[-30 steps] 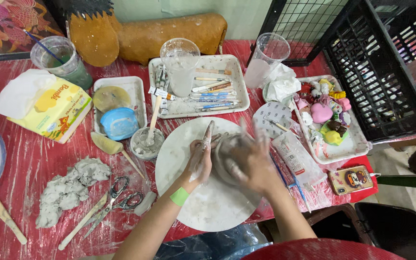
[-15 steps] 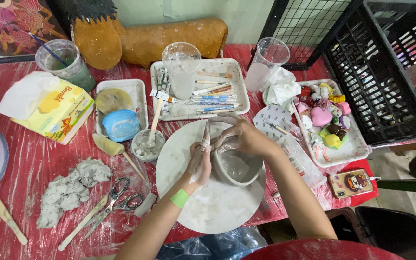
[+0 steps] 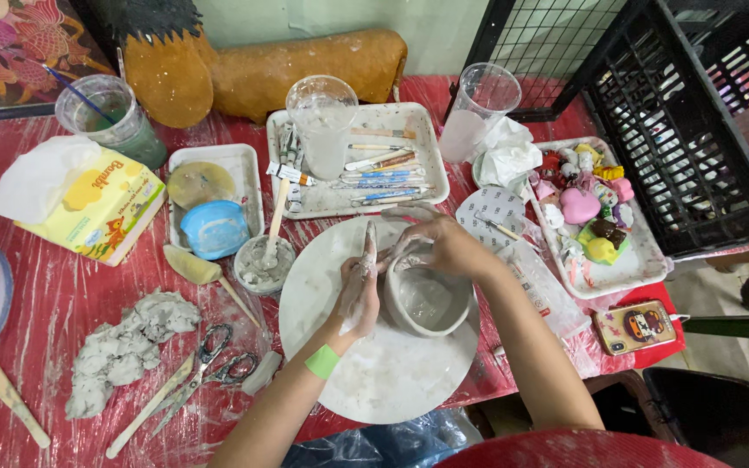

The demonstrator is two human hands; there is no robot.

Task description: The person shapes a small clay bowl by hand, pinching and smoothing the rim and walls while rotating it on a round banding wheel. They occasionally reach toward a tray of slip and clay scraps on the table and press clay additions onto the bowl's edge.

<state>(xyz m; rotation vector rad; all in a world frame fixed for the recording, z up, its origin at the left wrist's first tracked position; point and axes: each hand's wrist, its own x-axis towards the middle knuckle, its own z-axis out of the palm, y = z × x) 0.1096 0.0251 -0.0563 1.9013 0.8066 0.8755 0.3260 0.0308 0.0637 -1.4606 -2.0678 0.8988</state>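
Observation:
A grey clay bowl (image 3: 427, 302) sits on a round white turntable (image 3: 383, 381). My left hand (image 3: 359, 290), coated in clay, presses against the bowl's left outer wall while gripping a thin wooden tool (image 3: 369, 239) that points up. A green band wraps that wrist. My right hand (image 3: 438, 241) curls over the bowl's far rim, fingers pinching the wall.
A lump of grey clay (image 3: 123, 347), scissors (image 3: 210, 368) and a wooden knife (image 3: 12, 399) lie at the left. White trays (image 3: 431, 178) with tools, plastic cups (image 3: 322, 121), a tissue box (image 3: 88, 204), a tray of small figures (image 3: 595, 225), a phone (image 3: 635, 328) and a black crate (image 3: 695, 113) surround the turntable.
My right hand has lifted off the bowl's top and moved to its far rim, uncovering the bowl's hollow. My left hand stays against the left wall with the tool.

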